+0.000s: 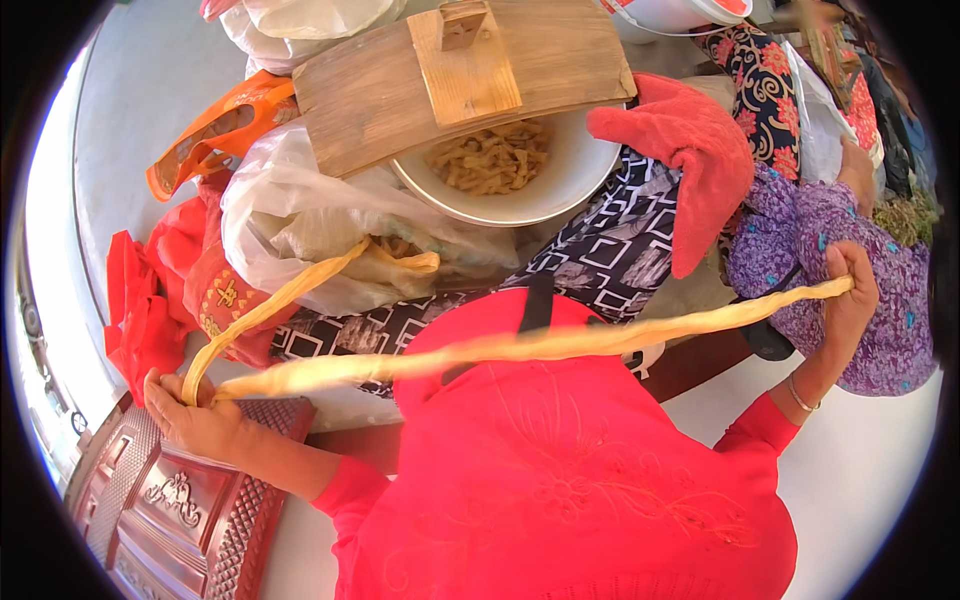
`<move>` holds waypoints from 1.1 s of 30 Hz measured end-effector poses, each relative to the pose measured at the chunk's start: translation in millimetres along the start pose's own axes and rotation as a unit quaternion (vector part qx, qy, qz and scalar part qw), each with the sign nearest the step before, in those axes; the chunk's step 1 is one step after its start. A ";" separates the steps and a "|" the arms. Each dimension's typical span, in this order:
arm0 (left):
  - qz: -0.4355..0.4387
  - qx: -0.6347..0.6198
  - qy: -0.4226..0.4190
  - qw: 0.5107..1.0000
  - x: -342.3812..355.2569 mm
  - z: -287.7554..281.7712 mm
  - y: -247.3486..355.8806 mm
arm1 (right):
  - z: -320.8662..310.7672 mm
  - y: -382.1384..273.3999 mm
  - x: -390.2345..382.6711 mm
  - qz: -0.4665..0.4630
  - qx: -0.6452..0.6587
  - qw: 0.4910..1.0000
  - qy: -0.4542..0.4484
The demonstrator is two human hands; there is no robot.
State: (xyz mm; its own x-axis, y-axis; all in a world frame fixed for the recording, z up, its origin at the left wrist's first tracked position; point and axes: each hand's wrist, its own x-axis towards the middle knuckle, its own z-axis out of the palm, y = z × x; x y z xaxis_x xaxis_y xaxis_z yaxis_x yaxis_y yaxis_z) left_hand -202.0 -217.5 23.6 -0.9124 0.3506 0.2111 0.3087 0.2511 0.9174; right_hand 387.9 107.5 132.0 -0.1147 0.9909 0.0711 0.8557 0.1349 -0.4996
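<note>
Stretching one yellow dough strip [520,345] between two hands: left [190,415], right [850,290].

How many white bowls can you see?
2. One white bowl, holding yellowish strips, sits at top centre, partly under a wooden board. A second bowl's rim shows at the top edge, upper right. More may be hidden under bags.

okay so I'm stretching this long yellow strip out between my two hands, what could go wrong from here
The yellow strip is pulled taut between your left hand and right hand; it looks thin near the right end and might tear there. Its loose tail runs up onto the white plastic bag and could snag or drag it. The wooden board only partly covers the white bowl, so a bump might shift it.
</note>
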 end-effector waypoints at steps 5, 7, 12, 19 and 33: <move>0.077 0.247 -0.024 0.966 -49.4 78.7 28.2 | 71.7 -65.8 -41.7 0.141 0.137 0.958 -0.208; 0.078 0.214 -0.274 0.934 -72.4 117.1 27.2 | 113.8 -86.6 -59.0 0.086 0.187 0.888 -0.412; 0.236 0.055 -0.531 0.812 -121.7 168.7 90.4 | 207.6 -150.5 -76.3 -0.162 0.176 0.857 -0.457; -0.095 -0.046 -0.651 0.751 -114.8 175.8 62.2 | 218.5 -144.9 -52.1 -0.208 0.166 0.812 -0.519; -0.061 -0.030 -0.638 0.767 -107.7 181.0 65.5 | 207.3 -117.9 -57.4 -0.229 0.090 0.889 -0.386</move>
State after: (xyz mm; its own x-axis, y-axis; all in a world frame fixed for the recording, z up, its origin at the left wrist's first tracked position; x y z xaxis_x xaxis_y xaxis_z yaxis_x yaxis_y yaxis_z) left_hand -35.0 -75.5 -0.1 0.0834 0.9349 -0.3450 0.1939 0.3244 0.9258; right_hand 188.9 35.5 7.8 -0.8016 0.5296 -0.2774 0.5439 0.4536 -0.7060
